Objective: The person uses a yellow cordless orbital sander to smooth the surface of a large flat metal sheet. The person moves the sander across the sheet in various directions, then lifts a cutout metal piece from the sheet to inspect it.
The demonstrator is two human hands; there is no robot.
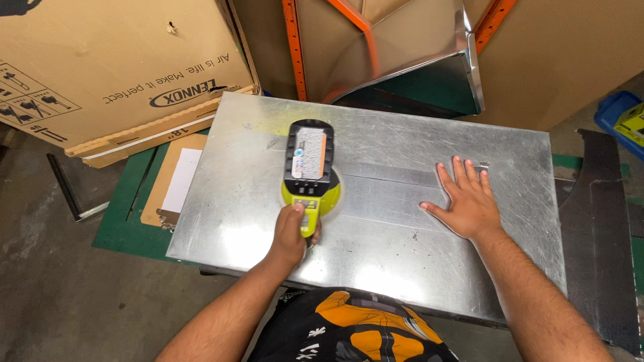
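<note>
At the far left stands one large cardboard box (100, 67), its corner resting over the green bench (124, 214). Just right of it, on the bench, lies one brown clipboard (176, 175) with one white sheet clipped to it, partly tucked under the left edge of the metal sheet (402, 268). That single galvanised sheet covers most of the bench, scratched and shiny, with a seam running across its middle. On it, left of centre, sits one yellow-green cordless power tool (310, 174) with a black battery pack on top, its round base flat on the metal. The left hand (292, 234) is clamped around the tool's near handle, thumb on top. To the right, the right hand (467, 198) lies open and flat on the sheet, five fingers spread, well apart from the tool. Beyond the sheet stand two orange rack uprights (293, 47) and one bent piece of metal ducting (416, 53). At the far right edge, one blue container (620, 117) shows partly.
</note>
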